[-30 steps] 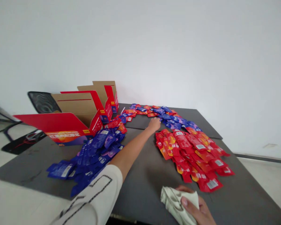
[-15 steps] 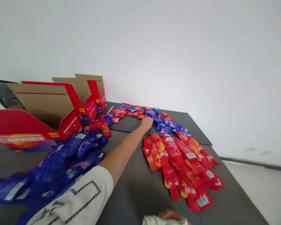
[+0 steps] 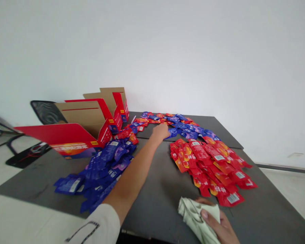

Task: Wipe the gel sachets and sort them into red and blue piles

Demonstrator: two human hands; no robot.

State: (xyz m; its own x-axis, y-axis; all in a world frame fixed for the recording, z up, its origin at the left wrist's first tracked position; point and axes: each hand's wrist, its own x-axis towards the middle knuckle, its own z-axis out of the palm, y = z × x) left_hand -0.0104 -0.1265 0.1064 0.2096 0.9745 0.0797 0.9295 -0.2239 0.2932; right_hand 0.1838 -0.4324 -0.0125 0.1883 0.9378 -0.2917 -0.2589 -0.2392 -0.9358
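While boxes [image 3: 77,147] gape, bottoms hidden, the left hand [image 3: 160,131] grips a packet [image 3: 172,133], the right hand [image 3: 224,227] cloth [image 3: 195,217].

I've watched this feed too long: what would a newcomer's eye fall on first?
The red packets heaped on the right of the table, and the dark blue packets heaped on the left, would likely catch the eye first. Next come three open red boxes lined up along the left side. The left hand, arm stretched out, is at a blue packet mid-table; the right hand holds a pale cloth near the front edge.
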